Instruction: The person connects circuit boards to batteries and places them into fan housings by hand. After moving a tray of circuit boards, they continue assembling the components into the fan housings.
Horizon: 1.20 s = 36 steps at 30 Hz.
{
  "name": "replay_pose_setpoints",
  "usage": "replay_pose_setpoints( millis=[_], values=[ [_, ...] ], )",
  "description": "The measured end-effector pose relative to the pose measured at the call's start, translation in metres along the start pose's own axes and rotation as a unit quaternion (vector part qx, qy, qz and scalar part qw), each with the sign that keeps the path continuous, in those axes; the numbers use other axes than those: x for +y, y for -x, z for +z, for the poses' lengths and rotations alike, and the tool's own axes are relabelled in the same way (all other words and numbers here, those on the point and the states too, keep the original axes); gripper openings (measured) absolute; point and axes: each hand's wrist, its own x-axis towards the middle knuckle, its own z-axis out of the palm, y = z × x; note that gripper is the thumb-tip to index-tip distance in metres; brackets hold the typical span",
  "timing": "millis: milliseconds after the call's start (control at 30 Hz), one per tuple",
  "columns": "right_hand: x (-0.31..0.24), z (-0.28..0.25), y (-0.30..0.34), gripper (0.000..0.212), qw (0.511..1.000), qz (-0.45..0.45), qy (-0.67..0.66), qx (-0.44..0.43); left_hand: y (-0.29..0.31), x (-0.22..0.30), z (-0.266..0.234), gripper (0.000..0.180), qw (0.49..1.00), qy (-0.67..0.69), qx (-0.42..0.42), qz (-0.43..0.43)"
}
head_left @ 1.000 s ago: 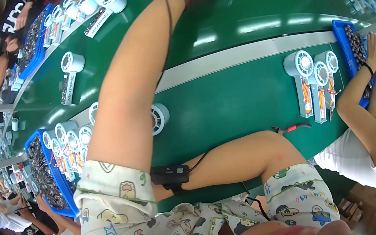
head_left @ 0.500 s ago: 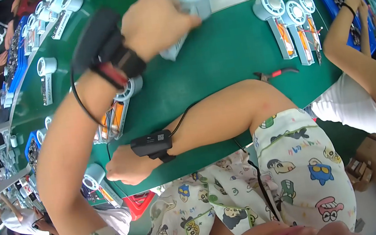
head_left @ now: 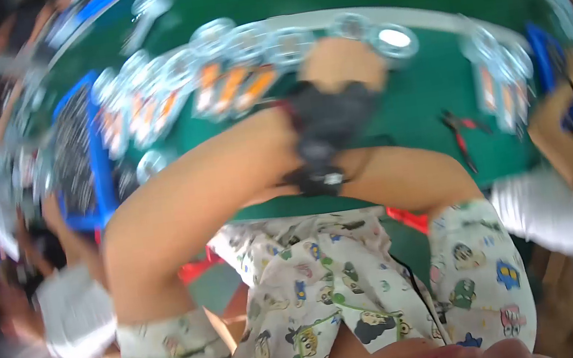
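Observation:
My left hand reaches across the green bench, back of the hand up. It lies against a pale blue fan head, with another round fan head just right of it. Motion blur and the hand itself hide its fingers, so any grip is unclear. My right hand is low, close to my body, mostly covered by my left forearm; its fingers do not show. Left of my left hand stands a row of fans, among them one with an open handle showing orange parts.
Red-handled pliers lie right of my arms. Farther right are more fans and a co-worker's arm by a blue tray. At left stands a blue tray of small dark parts. Red plastic shows below the bench edge.
The view has swung, bringing the fan row and left tray into sight. My left hand has moved right along the fans. My right hand has gone behind my left forearm.

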Motion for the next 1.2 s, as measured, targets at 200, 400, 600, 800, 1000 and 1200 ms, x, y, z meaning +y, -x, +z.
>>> replay_pose_setpoints(
  millis=[200,400,600,800,1000,1200],
  values=[
    [-0.031,0.009,-0.015,0.018,0.992,0.073,0.097,-0.025,-0.007,-0.005,0.026,0.023,0.984,0.031,0.014,-0.175],
    [-0.101,0.016,-0.022,0.016,0.879,0.050,0.469,0.069,-0.031,0.036,0.029,0.025,0.979,0.008,0.060,-0.194],
    [-0.126,0.028,-0.039,0.029,0.891,0.025,0.447,0.073,-0.038,0.042,0.039,0.027,0.976,-0.013,0.029,-0.217],
    [-0.113,0.026,-0.028,0.027,0.857,0.024,0.512,0.060,0.007,0.033,0.030,0.022,0.972,-0.061,0.156,-0.162],
    [-0.114,0.017,-0.022,0.020,0.842,0.013,0.538,0.041,0.182,-0.047,-0.004,0.026,0.872,0.086,0.478,-0.056],
    [-0.107,0.026,-0.024,0.026,0.830,0.020,0.549,0.095,0.291,-0.161,0.070,0.022,0.737,0.135,0.475,-0.462]
  ],
)
